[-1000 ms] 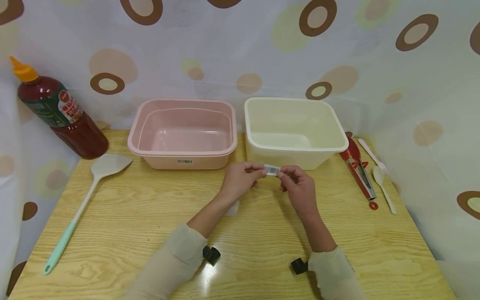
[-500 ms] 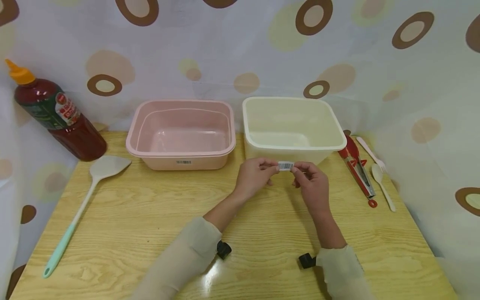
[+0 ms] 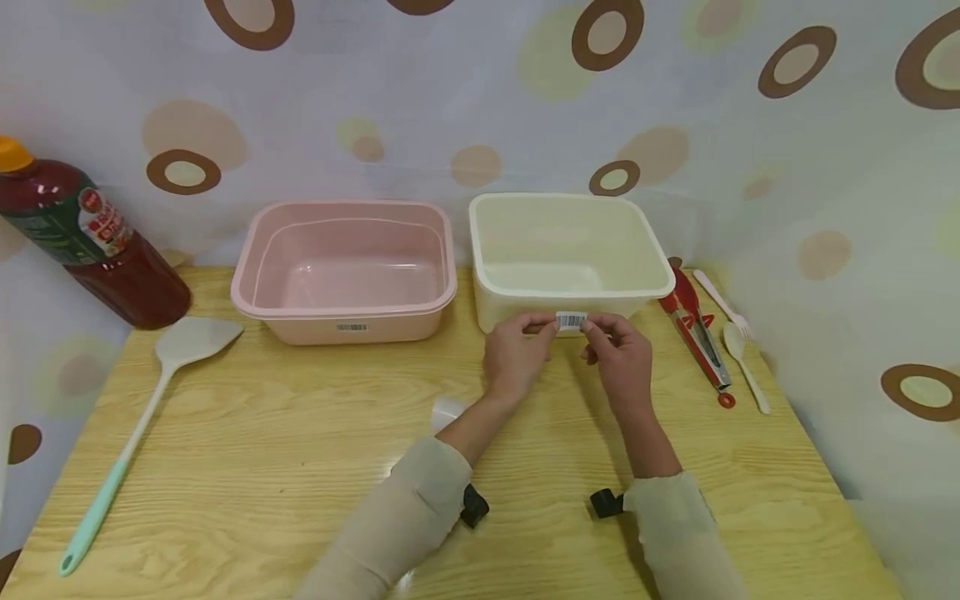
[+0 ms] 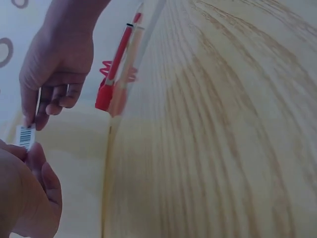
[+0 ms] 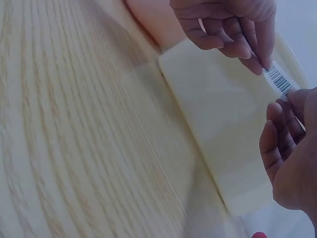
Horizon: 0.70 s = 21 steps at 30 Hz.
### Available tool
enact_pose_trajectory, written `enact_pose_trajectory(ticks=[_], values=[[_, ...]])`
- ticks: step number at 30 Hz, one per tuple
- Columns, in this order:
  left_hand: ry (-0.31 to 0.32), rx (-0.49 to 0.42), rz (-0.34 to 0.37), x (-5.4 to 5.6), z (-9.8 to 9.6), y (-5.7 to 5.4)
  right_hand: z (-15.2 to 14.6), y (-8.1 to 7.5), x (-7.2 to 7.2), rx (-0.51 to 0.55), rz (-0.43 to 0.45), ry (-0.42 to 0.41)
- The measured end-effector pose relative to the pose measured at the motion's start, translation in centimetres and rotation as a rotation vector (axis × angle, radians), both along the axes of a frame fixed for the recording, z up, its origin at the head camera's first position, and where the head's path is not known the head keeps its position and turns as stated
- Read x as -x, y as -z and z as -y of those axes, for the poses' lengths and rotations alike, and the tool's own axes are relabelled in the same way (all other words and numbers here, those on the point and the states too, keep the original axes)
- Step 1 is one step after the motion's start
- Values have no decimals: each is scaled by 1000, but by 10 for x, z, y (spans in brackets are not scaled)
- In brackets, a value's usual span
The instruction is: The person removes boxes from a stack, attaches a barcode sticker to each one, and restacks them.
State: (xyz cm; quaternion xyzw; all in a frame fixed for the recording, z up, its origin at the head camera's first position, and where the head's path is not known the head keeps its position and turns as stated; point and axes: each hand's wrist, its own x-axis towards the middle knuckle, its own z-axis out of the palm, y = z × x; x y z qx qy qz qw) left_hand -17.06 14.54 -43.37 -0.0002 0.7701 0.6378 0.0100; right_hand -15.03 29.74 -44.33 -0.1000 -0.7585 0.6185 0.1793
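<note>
A small white barcode sticker point(image 3: 572, 321) is stretched between both hands, in front of the cream bin's point(image 3: 573, 293) front wall. My left hand point(image 3: 516, 357) pinches its left end between thumb and index finger. The other end is pinched by my right hand point(image 3: 622, 358). Black bars show on the sticker point(image 5: 279, 79) in the right wrist view. Whether its back touches the bin cannot be told. To the left stands a pink basin point(image 3: 345, 312) with a similar barcode label on its front.
At the left lie a spatula point(image 3: 142, 425) and a leaning sauce bottle point(image 3: 112, 250). Red tongs point(image 3: 697, 333), a pink fork point(image 3: 722, 302) and a cream spoon point(image 3: 746, 367) lie at the right. A whitish slip point(image 3: 446, 412) lies beside my left forearm.
Both hands have carried the sticker right and then forward, up to the front of the cream bin. The head view has shifted slightly to the right.
</note>
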Motion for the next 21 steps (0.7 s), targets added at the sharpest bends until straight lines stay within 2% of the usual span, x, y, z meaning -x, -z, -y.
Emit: enact_pose_trajectory(ticks=[8, 15, 21], values=[[-54, 89, -65, 2, -12, 10, -5, 5, 3, 7, 25, 23], [-52, 116, -84, 5, -15, 13, -10, 13, 7, 10, 30, 7], [-55, 200, -101, 11, -15, 17, -12, 15, 11, 13, 64, -10]])
